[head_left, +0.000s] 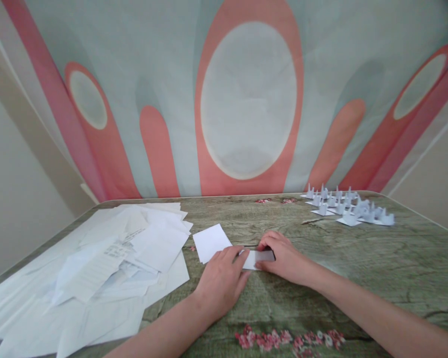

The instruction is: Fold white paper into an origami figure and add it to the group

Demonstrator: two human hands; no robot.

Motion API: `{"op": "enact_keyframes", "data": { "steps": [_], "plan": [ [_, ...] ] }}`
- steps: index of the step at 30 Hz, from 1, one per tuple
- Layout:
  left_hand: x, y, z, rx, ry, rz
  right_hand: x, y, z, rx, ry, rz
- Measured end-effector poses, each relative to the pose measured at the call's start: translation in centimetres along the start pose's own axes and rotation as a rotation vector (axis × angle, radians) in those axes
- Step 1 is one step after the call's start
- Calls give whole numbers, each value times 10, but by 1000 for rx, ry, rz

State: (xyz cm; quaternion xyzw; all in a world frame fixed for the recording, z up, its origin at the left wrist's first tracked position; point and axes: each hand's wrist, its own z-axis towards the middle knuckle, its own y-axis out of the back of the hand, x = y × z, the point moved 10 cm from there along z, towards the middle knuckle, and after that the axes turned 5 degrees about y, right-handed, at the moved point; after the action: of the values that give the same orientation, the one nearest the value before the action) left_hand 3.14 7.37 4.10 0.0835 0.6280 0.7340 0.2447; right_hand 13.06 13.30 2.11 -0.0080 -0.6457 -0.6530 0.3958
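Observation:
A small folded sheet of white paper [251, 259] lies on the table between my two hands. My left hand [224, 276] grips its left end, thumb and fingers on the paper. At the other end, my right hand [278, 253] pinches the sheet between thumb and curled fingers, and part of the paper there is in shadow. Just behind my left hand lie white paper squares [211, 242], stacked slightly askew; my fingers hide their near corner.
A large, loose pile of white papers [108, 268], some printed, covers the table's left side. Several folded white paper figures [339, 204] stand in rows at the back right. Behind the wood-patterned table [358, 258] hangs a patterned backdrop [182, 74].

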Motion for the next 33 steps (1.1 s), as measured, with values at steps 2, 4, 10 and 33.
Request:
{"op": "enact_keyframes", "data": {
  "steps": [2, 4, 10, 33],
  "plan": [
    [4, -1, 0, -10, 23, -29, -1, 1, -3, 4, -30, 5],
    [6, -2, 1, -11, 34, -47, -3, -1, -6, 11, -61, 29],
    [7, -5, 2, 9, 27, -95, -10, -12, -12, 97, -135, 208],
    [30, -4, 7, -52, 289, -897, 10, -12, -13, -18, -91, 811]
  ]
}}
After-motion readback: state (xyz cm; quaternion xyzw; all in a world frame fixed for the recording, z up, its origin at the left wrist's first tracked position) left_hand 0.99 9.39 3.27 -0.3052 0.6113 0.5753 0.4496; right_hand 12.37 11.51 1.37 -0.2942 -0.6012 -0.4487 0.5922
